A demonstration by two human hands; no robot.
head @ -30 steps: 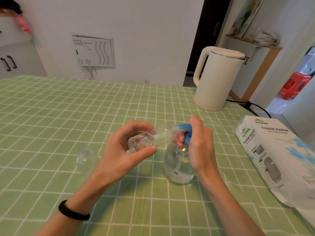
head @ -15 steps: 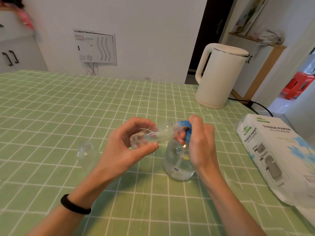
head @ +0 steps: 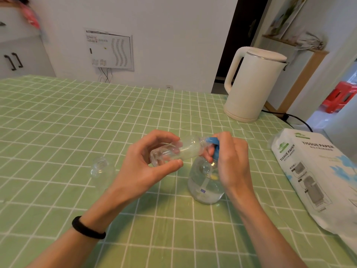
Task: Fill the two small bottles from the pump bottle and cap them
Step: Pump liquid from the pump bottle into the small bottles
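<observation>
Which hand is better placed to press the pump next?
Right. The right hand grips the blue pump head of the pump bottle; the left hand holds the small bottle tilted, mouth at the nozzle.

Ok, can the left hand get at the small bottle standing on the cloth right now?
Probably not yet: the way to the standing bottle looks free, but the left hand grips the other small bottle.

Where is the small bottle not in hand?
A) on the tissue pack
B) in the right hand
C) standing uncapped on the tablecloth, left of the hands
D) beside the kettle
C: the free small bottle stands open-mouthed on the tablecloth, left of the left hand.
</observation>
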